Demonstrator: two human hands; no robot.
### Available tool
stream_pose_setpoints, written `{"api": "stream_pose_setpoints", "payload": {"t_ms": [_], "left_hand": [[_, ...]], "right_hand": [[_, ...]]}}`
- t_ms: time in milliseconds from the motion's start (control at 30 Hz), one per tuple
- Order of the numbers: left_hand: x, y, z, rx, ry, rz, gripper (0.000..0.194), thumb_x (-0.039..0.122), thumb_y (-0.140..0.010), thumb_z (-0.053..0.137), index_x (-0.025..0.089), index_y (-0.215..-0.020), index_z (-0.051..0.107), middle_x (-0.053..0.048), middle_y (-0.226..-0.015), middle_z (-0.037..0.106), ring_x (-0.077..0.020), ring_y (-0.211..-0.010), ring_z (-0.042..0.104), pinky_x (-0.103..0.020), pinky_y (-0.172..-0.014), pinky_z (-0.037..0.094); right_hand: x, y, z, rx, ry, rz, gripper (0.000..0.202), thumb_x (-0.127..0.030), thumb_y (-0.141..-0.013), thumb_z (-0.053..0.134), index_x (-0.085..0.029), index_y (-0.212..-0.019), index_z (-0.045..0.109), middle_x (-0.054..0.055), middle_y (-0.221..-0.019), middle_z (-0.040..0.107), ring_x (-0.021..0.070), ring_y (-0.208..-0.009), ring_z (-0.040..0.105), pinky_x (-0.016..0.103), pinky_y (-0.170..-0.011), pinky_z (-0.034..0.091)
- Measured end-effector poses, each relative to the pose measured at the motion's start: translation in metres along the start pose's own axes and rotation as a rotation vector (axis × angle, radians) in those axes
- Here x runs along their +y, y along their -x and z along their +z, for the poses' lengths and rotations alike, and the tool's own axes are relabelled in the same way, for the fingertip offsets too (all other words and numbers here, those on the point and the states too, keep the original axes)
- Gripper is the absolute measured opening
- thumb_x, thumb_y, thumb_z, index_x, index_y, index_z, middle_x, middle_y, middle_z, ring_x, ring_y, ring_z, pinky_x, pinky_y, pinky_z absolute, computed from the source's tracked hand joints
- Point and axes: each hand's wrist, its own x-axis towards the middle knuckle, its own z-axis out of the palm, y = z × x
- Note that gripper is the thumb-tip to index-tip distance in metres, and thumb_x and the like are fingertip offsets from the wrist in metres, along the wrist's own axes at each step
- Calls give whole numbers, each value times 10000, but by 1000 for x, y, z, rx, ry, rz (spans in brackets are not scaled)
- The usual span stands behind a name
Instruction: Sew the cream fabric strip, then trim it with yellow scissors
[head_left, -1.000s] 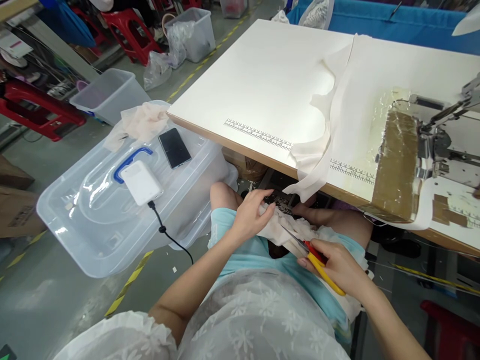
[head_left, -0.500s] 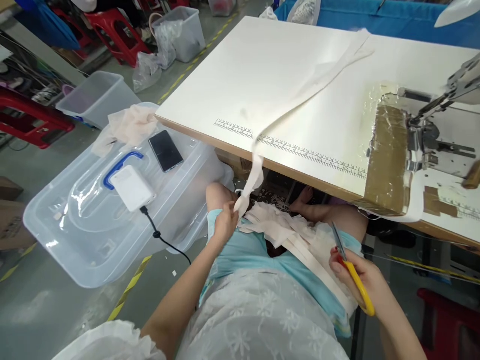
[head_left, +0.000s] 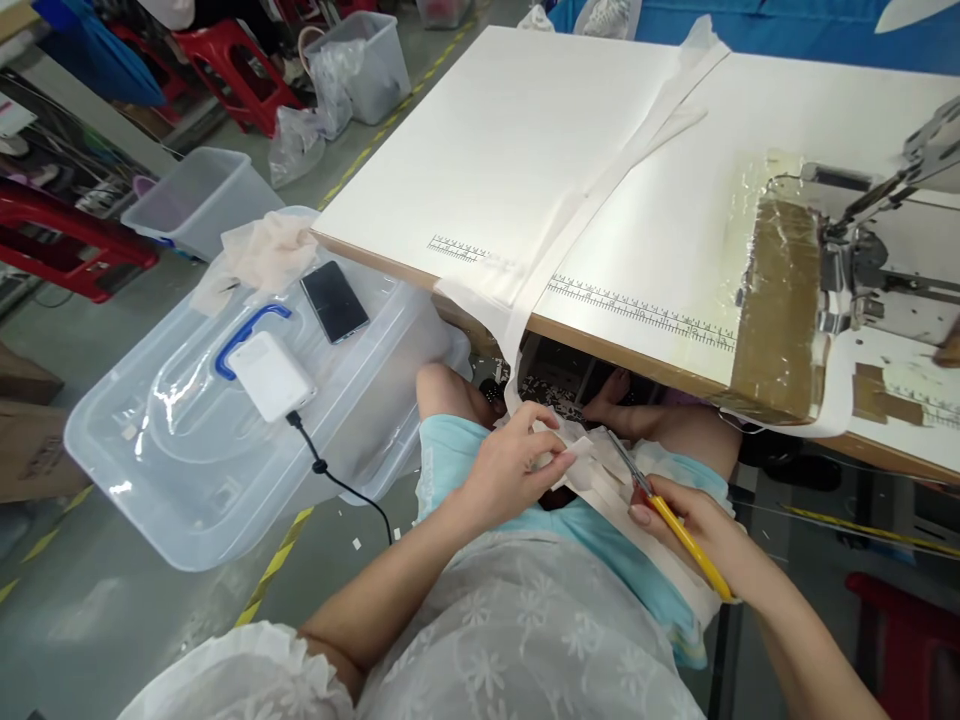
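My left hand point(head_left: 517, 462) is over my lap, its fingers pinching the pale fabric strip point(head_left: 559, 240). That strip runs down from the white table point(head_left: 450, 130) across its front edge. In my right hand point(head_left: 694, 525) are yellow-handled scissors point(head_left: 686, 540), their blades pointing up and left toward the left hand. Pale fabric pieces point(head_left: 622, 500) lie bunched on my lap under both hands. Whether the blades touch any fabric, I cannot tell.
A sewing machine point(head_left: 862, 260) stands at the table's right. On the clear lidded box point(head_left: 150, 440) at the left are a phone point(head_left: 334, 301), a white power bank point(head_left: 271, 376) with a cable and crumpled fabric point(head_left: 274, 250). Red stools point(head_left: 232, 70) stand behind.
My left hand has moved right, toward the scissors, and the strip has shifted, spreading wider over the table edge. My right hand and the scissors have moved slightly left.
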Motion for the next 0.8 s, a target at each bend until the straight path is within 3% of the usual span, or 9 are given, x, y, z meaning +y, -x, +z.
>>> {"api": "stream_pose_setpoints", "payload": {"t_ms": [167, 267, 500, 800], "left_hand": [[1, -2, -2, -273, 567, -296, 367, 530, -914, 526, 168, -926, 588, -19, -647, 651, -129, -535, 621, -223, -521, 463], [3, -5, -2, -348, 832, -397, 496, 622, -809, 637, 148, -947, 588, -62, -708, 709, -200, -683, 723, -249, -591, 527], [-3, -10, -1, -305, 902, -503, 522, 622, -725, 727, 123, -832, 614, -93, -689, 726, -225, -688, 738, -232, -558, 521], [-6, -11, 1, -284, 908, -513, 540, 635, -683, 746, 119, -779, 618, -72, -618, 705, -199, -593, 717, -220, -518, 497]], "right_hand": [[-5, -8, -3, -124, -45, -6, 419, -591, -919, 483, -229, -716, 428, -43, -693, 392, 139, -627, 407, 258, -561, 359], [-3, -14, -6, -195, -49, -24, 430, -607, -924, 469, -226, -728, 429, -44, -699, 389, 135, -627, 394, 258, -554, 340], [0, -23, -9, -297, -20, -45, 441, -592, -919, 490, -219, -693, 427, -49, -663, 354, 126, -594, 338, 264, -522, 288], [-5, -25, -7, -223, 160, -16, 449, -571, -882, 559, -224, -652, 391, -53, -618, 363, 118, -556, 346, 256, -495, 283]]}}
